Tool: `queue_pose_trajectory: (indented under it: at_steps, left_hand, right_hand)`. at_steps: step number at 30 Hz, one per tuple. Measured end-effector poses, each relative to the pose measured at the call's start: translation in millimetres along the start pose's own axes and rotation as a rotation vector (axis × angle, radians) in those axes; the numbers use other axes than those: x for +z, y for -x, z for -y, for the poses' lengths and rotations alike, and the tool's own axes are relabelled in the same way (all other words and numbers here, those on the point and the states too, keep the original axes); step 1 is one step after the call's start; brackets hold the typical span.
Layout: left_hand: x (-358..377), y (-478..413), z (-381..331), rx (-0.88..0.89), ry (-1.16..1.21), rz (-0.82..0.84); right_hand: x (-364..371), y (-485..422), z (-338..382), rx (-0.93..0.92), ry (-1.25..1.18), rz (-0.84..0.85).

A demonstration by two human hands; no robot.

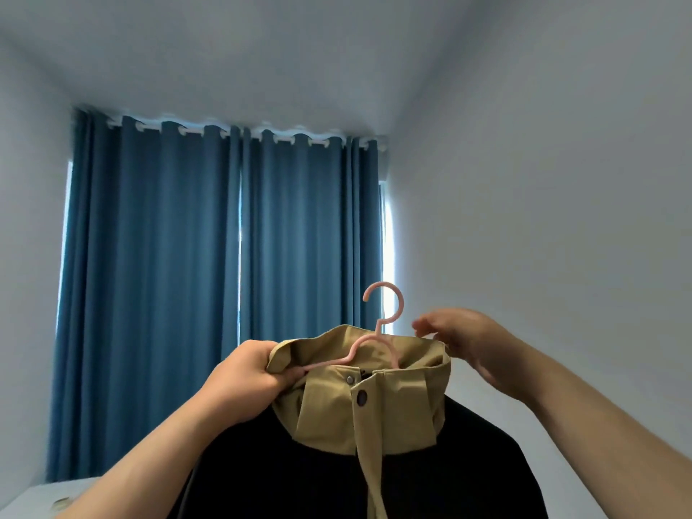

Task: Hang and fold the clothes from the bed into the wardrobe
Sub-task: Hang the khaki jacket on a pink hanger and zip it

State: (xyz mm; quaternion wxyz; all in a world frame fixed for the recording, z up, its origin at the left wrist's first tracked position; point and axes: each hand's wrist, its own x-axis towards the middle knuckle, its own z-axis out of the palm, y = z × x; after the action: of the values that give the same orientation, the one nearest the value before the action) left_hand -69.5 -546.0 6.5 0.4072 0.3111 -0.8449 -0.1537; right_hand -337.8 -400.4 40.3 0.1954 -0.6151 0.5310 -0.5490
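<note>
You face closed blue curtains (224, 237); the wardrobe is not in view. You hold the jacket (337, 462) up before you at chest height, its black body hanging below its tan collar (374, 417). Your left hand (243, 380) grips the collar's left edge together with one hanger arm. Your right hand (475, 346) sits at the collar's right rim, fingers loosely bent; whether it pinches the cloth cannot be told. The pink hanger (379, 327) sits inside the collar, hook upright. Judged status: this garment is nearly hung. Remaining: seat the shoulders, carry it to the wardrobe, then process the other clothes.
</note>
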Motion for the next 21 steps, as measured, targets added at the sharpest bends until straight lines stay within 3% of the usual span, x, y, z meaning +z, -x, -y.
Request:
queue_pose_trajectory:
  at_steps: [3,7,11,14,16,19,21]
  left_hand:
    - [4.5,3.0,0.8,-0.006,0.009,0.013]
    - [4.4,2.7,-6.0,0.016,0.080,0.059]
    - [-4.9,-7.1,-14.1,0.003,-0.027,0.004]
    - [-14.4,-19.2,-33.6,0.043,-0.081,-0.114]
    - [-21.6,-23.1,-50.4,0.033,0.018,-0.135]
    - [-28.8,-19.8,-53.3,-0.059,0.144,0.048]
    - [-29.2,-10.1,-33.1,-0.055,0.125,0.070]
  right_hand:
    - [24.0,-11.1,8.3,-0.006,0.309,0.022]
    - [43.3,-16.0,7.0,-0.084,0.278,-0.151]
    - [49.6,-14.7,12.9,-0.130,0.243,-0.064]
    - [58.5,-15.9,19.4,-0.128,0.395,0.057]
    - [61.0,-18.3,25.2,-0.157,0.313,0.051]
    - [52.3,-21.6,30.8,-0.178,-0.035,-0.066]
    - [45.0,-23.4,26.9,-0.171,-0.181,-0.109]
